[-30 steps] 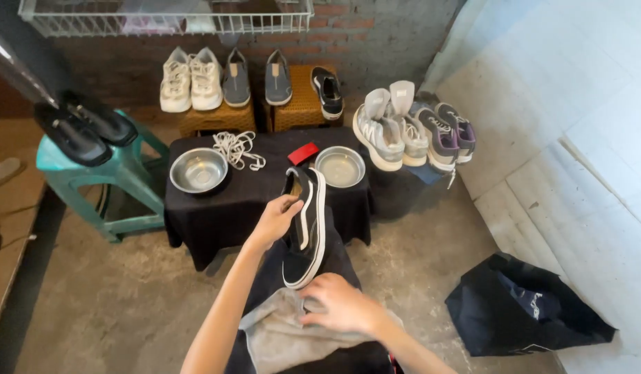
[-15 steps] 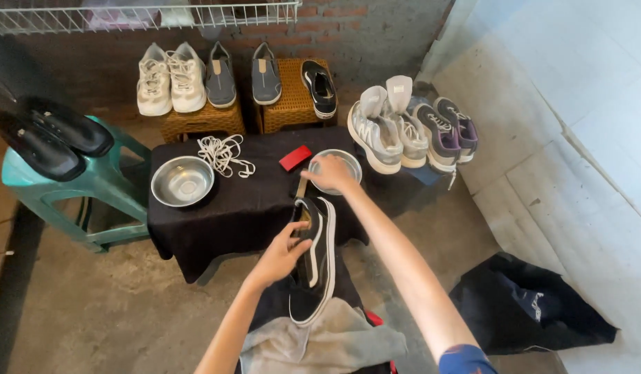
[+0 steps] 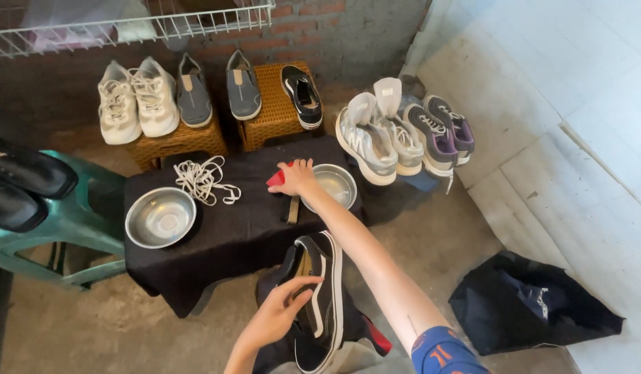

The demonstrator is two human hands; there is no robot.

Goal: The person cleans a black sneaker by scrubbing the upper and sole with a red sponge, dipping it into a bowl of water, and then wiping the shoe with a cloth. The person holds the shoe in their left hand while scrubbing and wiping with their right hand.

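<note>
The left hand [image 3: 282, 315] is wrapped around a black shoe [image 3: 319, 298] with a white stripe and white sole edge, fingers curled over its open top so it stays steady and tilted, sole side turned to the right, low in the view just in front of the black-draped surface [image 3: 230, 235]. Gripping it at the collar leaves the other arm free to stretch forward.

The right hand [image 3: 295, 177] reaches out over that surface with fingers spread, resting on a small red object [image 3: 276, 179]; whether it has closed on the object I cannot tell, since the palm covers most of it. Just right of the hand sits a metal bowl [image 3: 334, 184], and a wooden-handled brush [image 3: 292, 209] lies just below it, pointing back toward the shoe, within easy reach.

At the left end of the surface is a second metal bowl [image 3: 160, 217], with a loose heap of white laces [image 3: 201, 180] just behind it, kept apart from the shoes.

Behind the surface, two wicker stools [image 3: 272, 118] carry white sneakers [image 3: 137, 100], grey slip-ons [image 3: 216, 88] and one black shoe, lined up in a row. To the right of the surface grey and purple trainers [image 3: 403, 135] lean stacked on edge. A green plastic stool [image 3: 64, 228] to the left holds black boots [image 3: 22, 183], and a dark bag [image 3: 531, 312] lies on the floor far right.
</note>
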